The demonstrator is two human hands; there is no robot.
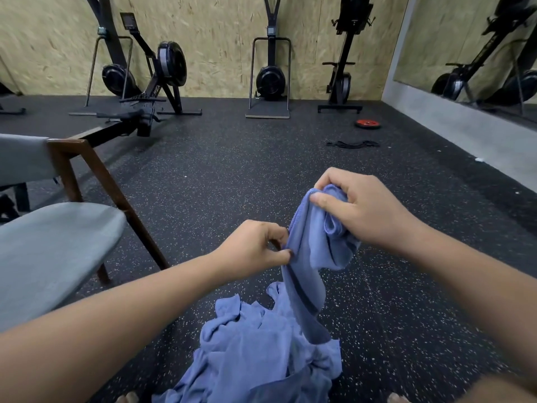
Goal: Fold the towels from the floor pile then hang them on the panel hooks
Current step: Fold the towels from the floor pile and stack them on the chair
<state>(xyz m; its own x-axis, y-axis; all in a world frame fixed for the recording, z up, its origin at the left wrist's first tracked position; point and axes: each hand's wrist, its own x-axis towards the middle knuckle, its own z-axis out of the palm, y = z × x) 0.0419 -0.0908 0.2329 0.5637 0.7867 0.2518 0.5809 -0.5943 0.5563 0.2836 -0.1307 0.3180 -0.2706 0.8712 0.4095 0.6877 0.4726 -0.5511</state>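
Head view shows your right hand closed around the bunched top of a blue towel; the thumb and the curled fingers grip the soft terry cloth, which has 1 dark stripe along its length. Your left hand pinches the edge of the same towel between the thumb and the bent fingers, a little lower and to the left. The towel hangs from both hands, and its lower end reaches the pile of blue towels, which lies crumpled on the floor close to your feet. The floor is black rubber with small white speckles. On your left stands a chair with grey fabric cushions and a dark wooden frame. Farther away, black rowing machines stand by a wall of pressed wood-chip board; the white letters on the nearest of them are too blurred to read. 1 round red weight plate and a black band lie on the floor.
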